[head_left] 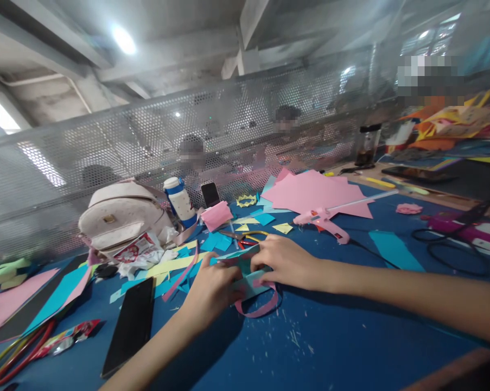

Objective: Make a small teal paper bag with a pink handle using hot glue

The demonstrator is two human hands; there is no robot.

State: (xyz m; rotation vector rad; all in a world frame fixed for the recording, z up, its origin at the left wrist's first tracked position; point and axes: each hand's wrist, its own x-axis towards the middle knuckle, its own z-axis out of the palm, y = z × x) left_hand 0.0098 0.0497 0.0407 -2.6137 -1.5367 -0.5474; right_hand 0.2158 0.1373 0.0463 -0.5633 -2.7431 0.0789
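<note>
Both my hands meet at the middle of a blue table (pixel 318 342). My left hand (pixel 210 288) is closed, its fingers pinching the near end of a small light-blue paper piece (pixel 250 282). My right hand (pixel 284 262) presses down on the same piece from the far side, fingers curled over it. A pink paper strip (pixel 265 309) loops out from under the piece toward me. Yellow-handled scissors (pixel 250 235) lie just beyond my hands.
A black phone (pixel 129 325) lies at the near left. A white backpack (pixel 120 216), a bottle (pixel 180 201) and paper scraps sit at the back left. A pink glue gun (pixel 324 220) and pink sheets (pixel 316 191) lie to the right. A perforated metal screen stands behind, with people beyond it.
</note>
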